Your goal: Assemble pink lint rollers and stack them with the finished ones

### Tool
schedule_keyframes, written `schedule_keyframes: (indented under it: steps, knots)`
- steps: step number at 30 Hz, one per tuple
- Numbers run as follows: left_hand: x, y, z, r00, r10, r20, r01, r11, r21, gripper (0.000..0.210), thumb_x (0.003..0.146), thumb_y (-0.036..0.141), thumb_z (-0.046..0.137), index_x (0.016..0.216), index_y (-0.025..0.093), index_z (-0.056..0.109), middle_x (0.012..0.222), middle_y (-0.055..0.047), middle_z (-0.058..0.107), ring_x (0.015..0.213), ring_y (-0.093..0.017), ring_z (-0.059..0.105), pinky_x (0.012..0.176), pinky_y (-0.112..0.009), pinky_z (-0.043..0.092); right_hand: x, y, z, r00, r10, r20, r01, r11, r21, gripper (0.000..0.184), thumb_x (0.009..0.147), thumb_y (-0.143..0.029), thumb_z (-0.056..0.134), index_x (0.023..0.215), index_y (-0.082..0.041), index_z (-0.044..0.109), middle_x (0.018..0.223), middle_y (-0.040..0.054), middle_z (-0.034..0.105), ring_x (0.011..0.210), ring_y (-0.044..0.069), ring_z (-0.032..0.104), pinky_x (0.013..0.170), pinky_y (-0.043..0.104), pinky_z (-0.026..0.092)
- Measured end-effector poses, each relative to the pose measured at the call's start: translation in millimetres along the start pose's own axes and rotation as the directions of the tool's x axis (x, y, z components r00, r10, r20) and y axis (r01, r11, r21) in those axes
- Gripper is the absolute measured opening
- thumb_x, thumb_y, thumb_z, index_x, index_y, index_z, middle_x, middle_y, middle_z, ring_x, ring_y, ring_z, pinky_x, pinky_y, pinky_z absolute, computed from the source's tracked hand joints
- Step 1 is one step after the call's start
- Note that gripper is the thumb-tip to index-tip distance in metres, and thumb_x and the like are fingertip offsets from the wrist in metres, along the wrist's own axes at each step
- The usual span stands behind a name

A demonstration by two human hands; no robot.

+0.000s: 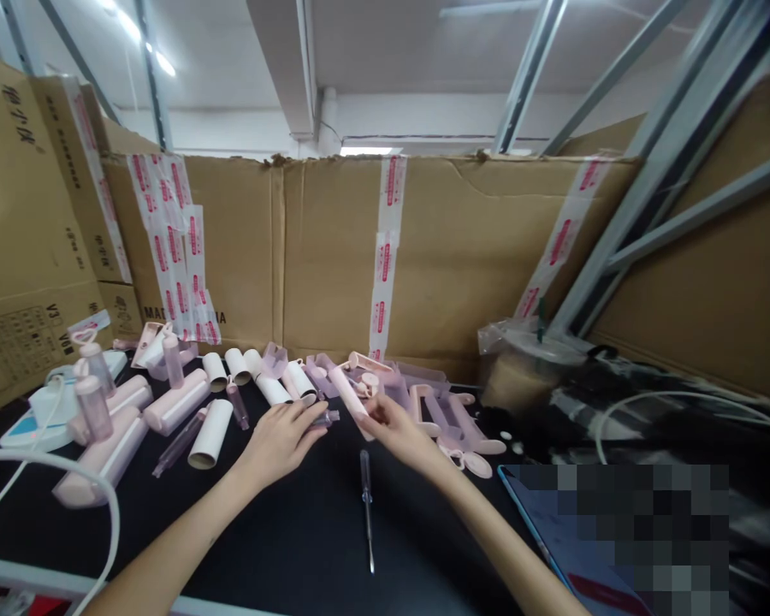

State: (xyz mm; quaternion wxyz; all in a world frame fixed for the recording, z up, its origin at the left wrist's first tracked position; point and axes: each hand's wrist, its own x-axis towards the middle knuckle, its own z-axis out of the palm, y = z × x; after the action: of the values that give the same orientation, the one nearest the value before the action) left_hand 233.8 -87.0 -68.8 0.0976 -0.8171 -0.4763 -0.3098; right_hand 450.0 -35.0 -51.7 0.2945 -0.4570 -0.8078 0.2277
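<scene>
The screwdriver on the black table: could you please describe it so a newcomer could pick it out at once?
Start at the black table in front of the taped cardboard wall. Between the person's two forearms, just below the left hand and right hand, lies a slim screwdriver with a clear handle and metal shaft. Unlike the pink and white plastic parts behind, it lies alone, pointing toward the camera.

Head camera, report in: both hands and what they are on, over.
Left hand flat on black table, fingertips at small clear plastic tube. Right hand pinching pale pink plastic roller part. Clear-handled screwdriver lies untouched between the forearms.
</scene>
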Motion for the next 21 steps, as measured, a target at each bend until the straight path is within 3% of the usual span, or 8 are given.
schedule_keyframes:
  steps: [2,4,5,9,13,19,21]
  knots:
    - [-1,0,4.3,0.999,0.016,-0.029,-0.015,0.999,0.035,0.036,0.092,0.034,0.039,0.125,0.024,0.047,0.101,-0.007,0.064,0.087,-0.02,0.064,0.077,-0.033,0.051,-8,-1,-2,0.998,-0.04,0.039,0.023,0.936,0.351,0.033,0.084,-0.039,0.052,0.111,-0.021,0.044,0.091,0.005,0.066,0.086,0.019,0.064,0.077,0.035,0.049]
    - [-2,2,6.4,0.999,0.02,-0.027,-0.019,0.999,0.045,0.038,0.092,0.035,0.039,0.128,0.026,0.045,0.099,-0.006,0.064,0.085,-0.019,0.064,0.075,-0.032,0.051,-15,-5,2,0.996,-0.063,0.065,0.004,0.749,0.663,0.054,0.078,-0.037,0.063,0.123,-0.023,0.038,0.101,0.0057,0.064,0.098,0.02,0.061,0.084,0.037,0.047]
    - [-3,3,6.7,0.999,0.02,-0.026,-0.019,0.999,0.04,0.039,0.092,0.035,0.039,0.129,0.027,0.044,0.1,-0.006,0.064,0.087,-0.019,0.064,0.077,-0.032,0.051,-17,-7,5,0.995,-0.062,0.075,-0.014,0.673,0.74,0.06,0.074,-0.036,0.067,0.126,-0.024,0.038,0.104,0.0057,0.063,0.101,0.02,0.059,0.086,0.036,0.046]
    - [-3,6,6.6,0.999,-0.001,-0.049,0.0,1.0,-0.027,0.039,0.09,0.035,0.041,0.126,0.022,0.047,0.105,-0.008,0.066,0.091,-0.02,0.064,0.082,-0.034,0.051,-21,-14,17,0.994,0.021,0.111,-0.097,0.667,0.738,0.049,0.078,-0.04,0.062,0.123,-0.025,0.05,0.109,0.005,0.06,0.1,0.021,0.056,0.071,0.029,0.051]
    - [-5,4,9.6,0.997,0.016,-0.075,-0.021,0.998,-0.061,0.03,0.089,0.035,0.043,0.111,0.018,0.055,0.098,-0.008,0.068,0.086,-0.02,0.066,0.08,-0.033,0.052,-22,-14,19,0.993,0.05,0.109,-0.113,0.688,0.717,0.046,0.08,-0.044,0.059,0.122,-0.025,0.055,0.101,0.0037,0.062,0.089,0.019,0.058,0.058,0.023,0.05]
    - [-10,4,12.8,0.992,0.124,0.01,-0.124,0.992,0.008,0.029,0.09,0.034,0.041,0.109,0.016,0.055,0.092,-0.008,0.068,0.075,-0.019,0.067,0.067,-0.029,0.053,-22,-12,16,0.987,-0.112,0.111,0.015,0.766,0.643,0.041,0.077,-0.04,0.063,0.114,-0.021,0.062,0.094,0.003,0.062,0.086,0.02,0.057,0.078,0.032,0.048]
    - [-11,5,12.6,0.991,0.127,0.045,-0.128,0.992,0.013,0.029,0.09,0.035,0.041,0.107,0.017,0.055,0.091,-0.007,0.068,0.073,-0.019,0.066,0.063,-0.028,0.053,-23,-12,16,0.978,-0.157,0.136,0.045,0.799,0.6,0.037,0.08,-0.04,0.06,0.111,-0.02,0.063,0.09,0.0028,0.061,0.081,0.019,0.056,0.075,0.03,0.048]
